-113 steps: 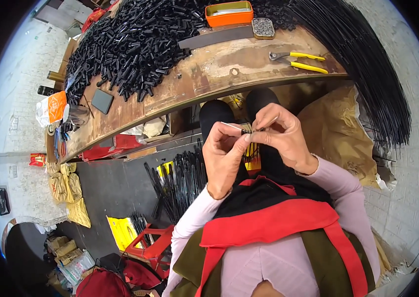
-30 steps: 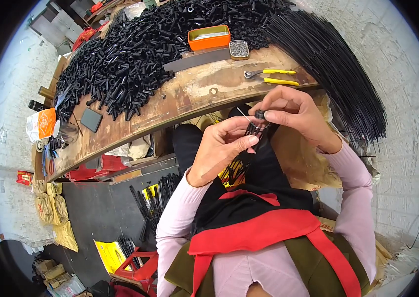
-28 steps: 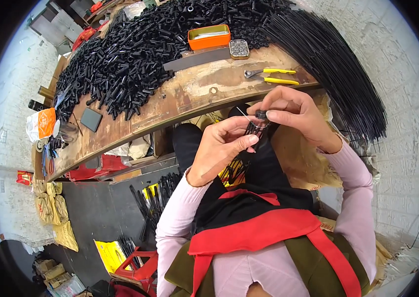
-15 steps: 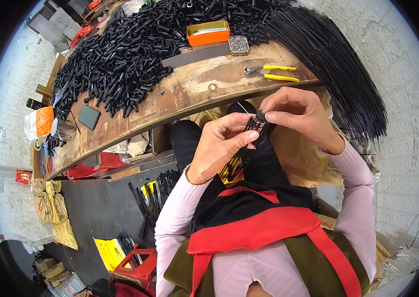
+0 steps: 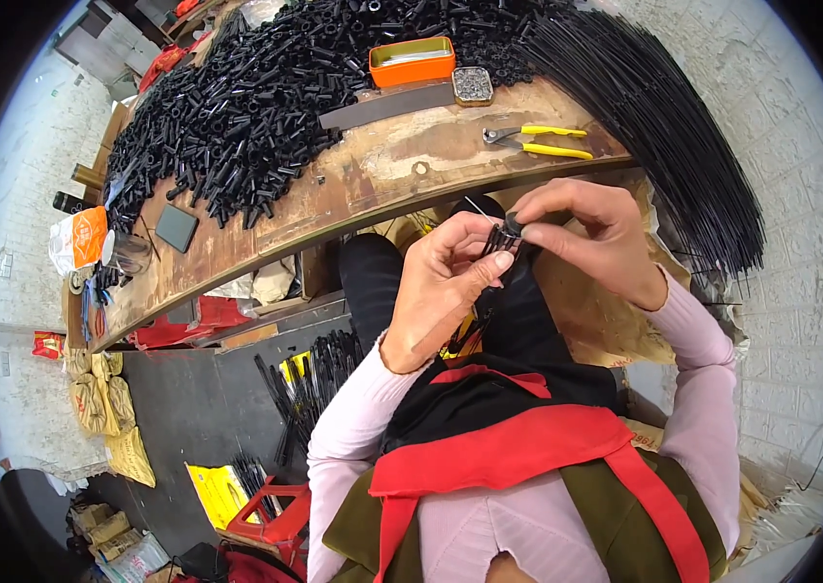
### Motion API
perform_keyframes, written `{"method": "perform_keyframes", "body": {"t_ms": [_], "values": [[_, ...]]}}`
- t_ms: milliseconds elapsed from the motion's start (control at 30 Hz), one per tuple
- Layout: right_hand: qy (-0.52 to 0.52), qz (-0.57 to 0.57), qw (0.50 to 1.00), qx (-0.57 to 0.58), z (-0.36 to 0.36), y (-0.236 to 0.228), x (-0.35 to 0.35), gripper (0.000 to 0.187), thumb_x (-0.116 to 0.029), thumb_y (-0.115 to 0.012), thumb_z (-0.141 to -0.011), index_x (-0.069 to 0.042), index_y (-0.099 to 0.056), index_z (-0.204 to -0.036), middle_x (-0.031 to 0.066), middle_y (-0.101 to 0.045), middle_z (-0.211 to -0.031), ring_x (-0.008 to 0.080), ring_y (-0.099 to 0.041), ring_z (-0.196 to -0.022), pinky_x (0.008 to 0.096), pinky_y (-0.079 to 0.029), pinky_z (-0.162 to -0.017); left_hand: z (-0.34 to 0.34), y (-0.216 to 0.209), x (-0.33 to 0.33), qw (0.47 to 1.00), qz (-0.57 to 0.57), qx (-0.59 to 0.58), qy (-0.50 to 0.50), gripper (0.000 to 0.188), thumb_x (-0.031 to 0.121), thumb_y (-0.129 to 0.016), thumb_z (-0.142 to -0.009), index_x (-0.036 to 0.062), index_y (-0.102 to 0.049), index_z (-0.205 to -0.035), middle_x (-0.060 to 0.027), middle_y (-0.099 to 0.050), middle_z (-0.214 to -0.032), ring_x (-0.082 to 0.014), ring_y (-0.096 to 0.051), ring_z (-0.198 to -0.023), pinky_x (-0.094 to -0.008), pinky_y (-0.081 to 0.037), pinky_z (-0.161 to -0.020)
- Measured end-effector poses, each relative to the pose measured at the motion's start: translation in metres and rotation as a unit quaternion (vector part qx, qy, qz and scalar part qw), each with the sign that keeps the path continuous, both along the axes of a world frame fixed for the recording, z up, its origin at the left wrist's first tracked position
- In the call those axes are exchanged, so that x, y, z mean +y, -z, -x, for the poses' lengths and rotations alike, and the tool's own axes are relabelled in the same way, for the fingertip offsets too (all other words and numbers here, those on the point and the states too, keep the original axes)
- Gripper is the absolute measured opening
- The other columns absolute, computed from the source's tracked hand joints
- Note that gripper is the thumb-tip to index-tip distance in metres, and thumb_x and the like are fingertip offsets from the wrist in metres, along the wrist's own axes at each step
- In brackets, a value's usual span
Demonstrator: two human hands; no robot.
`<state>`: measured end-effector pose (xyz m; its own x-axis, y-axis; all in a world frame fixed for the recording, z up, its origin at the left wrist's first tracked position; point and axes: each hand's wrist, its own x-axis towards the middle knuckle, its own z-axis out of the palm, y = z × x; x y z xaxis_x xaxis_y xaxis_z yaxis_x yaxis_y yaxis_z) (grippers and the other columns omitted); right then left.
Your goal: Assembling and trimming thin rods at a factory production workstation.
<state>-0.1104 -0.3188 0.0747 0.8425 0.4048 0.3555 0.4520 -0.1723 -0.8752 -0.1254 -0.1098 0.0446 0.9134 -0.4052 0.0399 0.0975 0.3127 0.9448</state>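
My left hand [image 5: 439, 290] is closed around a small black slotted plastic piece [image 5: 503, 239], holding it over my lap. Its thumb presses on the near side of the piece. A thin pale wire [image 5: 473, 204] sticks out above the left fingers; I cannot tell where its lower end goes. My right hand [image 5: 594, 231] pinches the round black top of the same piece between thumb and forefinger. Slim dark rods hang below the piece, partly hidden by my left hand and the dark clothing.
On the wooden bench [image 5: 373, 199] lie a heap of black plastic tubes [image 5: 237, 126], yellow-handled pliers [image 5: 538, 141], an orange box [image 5: 411, 64], a small tin [image 5: 473, 85] and a dark square [image 5: 176, 228]. Long black rods [image 5: 664, 126] overhang its right end. A red stool [image 5: 275, 520] stands lower left.
The black piece has turned a little and its slim prongs sit closer together. My right fingers have shifted slightly on its top. The whole view has moved a little.
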Motion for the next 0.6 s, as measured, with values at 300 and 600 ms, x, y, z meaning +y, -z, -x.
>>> {"method": "perform_keyframes", "body": {"t_ms": [300,600], "values": [[0.015,-0.133,0.986,0.095,0.012,-0.003,-0.001,0.024,0.01,-0.075,-0.073,0.001,-0.065,-0.092,0.0133,-0.068,-0.095,0.0208,-0.064,-0.094,0.0313,-0.051,-0.083,0.0,0.008,0.001,0.994,0.101,0.044,0.023,0.016,0.006,-0.069,-0.089,-0.0038,-0.065,-0.101,-0.0084,-0.064,-0.1,-0.0209,-0.068,-0.09,-0.0403,-0.058,-0.087],[-0.084,-0.206,0.972,0.077,-0.003,0.022,-0.01,0.025,0.007,-0.079,-0.07,0.002,-0.068,-0.092,0.0167,-0.069,-0.096,0.0247,-0.065,-0.092,0.0346,-0.052,-0.083,-0.002,0.007,-0.007,0.98,0.147,0.108,0.08,0.016,0.008,-0.07,-0.089,-0.0034,-0.067,-0.101,-0.0078,-0.064,-0.093,-0.0136,-0.061,-0.082,-0.0355,-0.058,-0.081]]}}
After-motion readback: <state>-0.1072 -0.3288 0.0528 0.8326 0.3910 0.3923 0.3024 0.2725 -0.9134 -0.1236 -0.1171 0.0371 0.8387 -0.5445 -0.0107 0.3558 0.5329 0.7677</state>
